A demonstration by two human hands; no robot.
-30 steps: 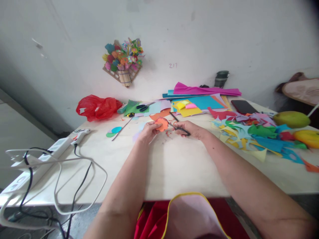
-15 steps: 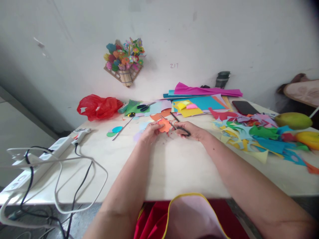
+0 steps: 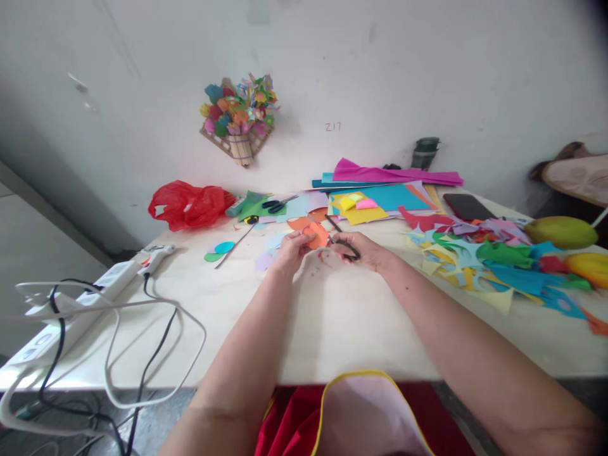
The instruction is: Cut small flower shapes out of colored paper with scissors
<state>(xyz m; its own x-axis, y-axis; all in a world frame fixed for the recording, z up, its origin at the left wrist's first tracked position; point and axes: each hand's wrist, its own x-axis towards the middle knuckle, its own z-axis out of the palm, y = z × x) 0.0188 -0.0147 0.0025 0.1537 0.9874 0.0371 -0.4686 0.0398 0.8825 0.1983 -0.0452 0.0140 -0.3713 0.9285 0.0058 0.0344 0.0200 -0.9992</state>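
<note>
Between the fingers of my left hand (image 3: pixel 291 250) is an orange paper cutout (image 3: pixel 316 235) with a rounded, scalloped edge. My right hand (image 3: pixel 360 250) is closed around the dark handles of a pair of scissors (image 3: pixel 350 251), whose blades point left at the cutout's right edge. How far apart the blades are is hard to make out. Small dark red snippets (image 3: pixel 323 257) lie on the table just below the hands. Behind the cutout lies another orange paper piece (image 3: pixel 298 223).
Colored paper scraps (image 3: pixel 503 256) spread over the right side, near a black phone (image 3: pixel 468 207) and a yellow-green fruit (image 3: pixel 561 232). Paper sheets (image 3: pixel 403 197) are stacked at the back. A red plastic bag (image 3: pixel 190 206), spare scissors (image 3: pixel 278 204) and a power strip (image 3: pixel 102 282) with cables are leftward.
The orange cutout has turned in my left fingers, and the scissor blades no longer show stretched across its top. Both hands have stayed in nearly the same place.
</note>
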